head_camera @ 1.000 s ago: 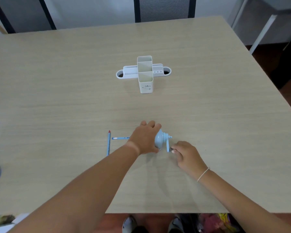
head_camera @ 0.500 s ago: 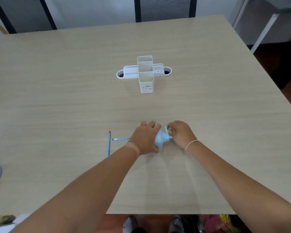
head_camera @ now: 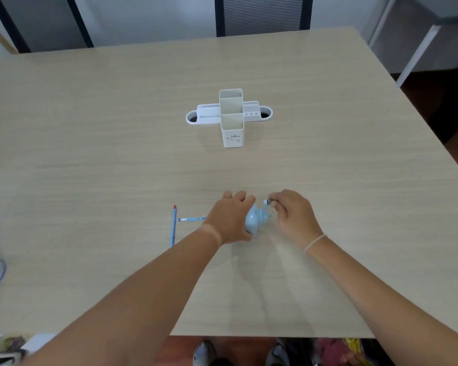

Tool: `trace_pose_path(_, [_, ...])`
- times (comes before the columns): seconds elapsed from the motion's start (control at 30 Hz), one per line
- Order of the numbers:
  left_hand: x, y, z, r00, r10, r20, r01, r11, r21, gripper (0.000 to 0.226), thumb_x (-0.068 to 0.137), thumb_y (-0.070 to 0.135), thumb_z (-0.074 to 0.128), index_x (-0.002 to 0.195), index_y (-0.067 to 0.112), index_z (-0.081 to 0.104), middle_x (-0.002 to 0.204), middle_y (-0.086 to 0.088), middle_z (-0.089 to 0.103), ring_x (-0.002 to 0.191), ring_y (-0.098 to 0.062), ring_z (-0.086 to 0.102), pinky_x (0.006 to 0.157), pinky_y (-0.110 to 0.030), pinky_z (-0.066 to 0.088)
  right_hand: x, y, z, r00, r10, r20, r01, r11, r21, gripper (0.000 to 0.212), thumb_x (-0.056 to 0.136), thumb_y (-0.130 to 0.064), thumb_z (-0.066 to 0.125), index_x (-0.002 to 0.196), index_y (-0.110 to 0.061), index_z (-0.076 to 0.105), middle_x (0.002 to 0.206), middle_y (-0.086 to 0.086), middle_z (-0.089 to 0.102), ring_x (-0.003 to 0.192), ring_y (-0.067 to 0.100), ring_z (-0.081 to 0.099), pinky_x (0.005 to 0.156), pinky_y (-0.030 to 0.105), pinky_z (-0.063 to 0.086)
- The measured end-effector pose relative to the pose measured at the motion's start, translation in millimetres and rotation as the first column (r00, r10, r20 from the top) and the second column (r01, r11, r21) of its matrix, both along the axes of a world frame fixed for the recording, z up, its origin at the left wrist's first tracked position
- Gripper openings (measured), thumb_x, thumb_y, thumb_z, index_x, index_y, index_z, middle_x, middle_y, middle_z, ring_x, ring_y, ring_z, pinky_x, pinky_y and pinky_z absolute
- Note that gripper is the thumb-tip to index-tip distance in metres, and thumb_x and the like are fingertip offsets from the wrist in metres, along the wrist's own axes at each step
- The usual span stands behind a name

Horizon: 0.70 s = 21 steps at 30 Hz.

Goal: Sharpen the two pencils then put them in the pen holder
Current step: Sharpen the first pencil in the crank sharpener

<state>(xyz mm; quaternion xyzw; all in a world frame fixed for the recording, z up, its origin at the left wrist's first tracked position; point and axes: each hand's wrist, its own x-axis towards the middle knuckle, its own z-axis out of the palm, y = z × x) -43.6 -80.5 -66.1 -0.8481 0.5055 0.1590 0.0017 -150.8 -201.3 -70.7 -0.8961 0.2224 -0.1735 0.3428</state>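
Left hand (head_camera: 232, 219) clamped over a pale blue sharpener (head_camera: 255, 220), fingers (head_camera: 238, 195) curled across its far side and pressing it onto the tabletop (head_camera: 328, 159). Right hand (head_camera: 292, 216) just beside, on the sharpener's right, fingers (head_camera: 275, 203) bent together and pinching the small crank handle (head_camera: 265, 203), raised at the upper side of the sharpener; fingertips blurred, so exact grip hard to read. Thin white band (head_camera: 313, 243) around the right wrist.

One blue pencil (head_camera: 192, 219) poking out flat from under the left hand, toward the left, lying crosswise; inner end hidden by the hand, so cannot tell how far into the sharpener. Second blue pencil (head_camera: 173, 225) with a red tip further left of the left fingers, apart from them, lying on the tabletop with the red tip pointing away, its near end hidden behind the left forearm.

White pen holder (head_camera: 232, 118) well beyond both sets of fingers, upright toward the far middle of the tabletop, two tall square compartments in the centre and a low tray stretching out to either side. Shoes (head_camera: 204, 353) visible below the near edge of the tabletop.
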Motion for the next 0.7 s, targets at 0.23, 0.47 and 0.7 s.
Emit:
trace_pose_path(0.23, [0.6, -1.3, -2.3, 1.000, 0.010, -0.001, -0.010, 1.000, -0.003, 0.062, 0.066, 0.039, 0.074, 0.116, 0.015, 0.046, 0.112, -0.003, 0.051, 0.099, -0.028, 0.045, 0.086, -0.040, 0.049, 12.5, -6.9, -39.7, 0.940, 0.082, -0.330, -0.057, 0.995, 0.083, 0.019, 0.083, 0.003, 0.046, 0.082, 0.005, 0.065, 0.088, 0.026, 0.064, 0.087, 0.036, 0.058, 0.077, 0.039, 0.044])
trace_pose_path(0.47, [0.2, 0.1, -1.3, 1.000, 0.008, -0.005, -0.008, 1.000, -0.007, 0.063, 0.067, 0.036, 0.073, 0.119, 0.015, 0.044, 0.113, -0.002, 0.050, 0.101, -0.028, 0.044, 0.084, -0.039, 0.050, -40.3, 19.5, -30.5, 0.960, 0.196, -0.198, -0.186, 0.980, 0.068, 0.028, 0.080, -0.015, 0.039, 0.059, 0.001, 0.050, 0.053, -0.014, 0.029, 0.056, 0.001, 0.039, 0.056, 0.015, 0.029])
trace_pose_path(0.7, [0.7, 0.4, -0.4, 1.000, 0.008, -0.009, -0.008, 1.000, -0.013, 0.061, 0.067, 0.036, 0.073, 0.117, 0.015, 0.045, 0.112, -0.003, 0.050, 0.100, -0.028, 0.044, 0.084, -0.038, 0.050, -9.8, -0.7, 0.4, 0.997, 0.069, 0.016, -0.069, 0.997, 0.018, 0.026, 0.082, -0.011, 0.043, 0.083, -0.002, 0.067, 0.070, 0.007, 0.061, 0.071, 0.012, 0.047, 0.066, 0.008, 0.029])
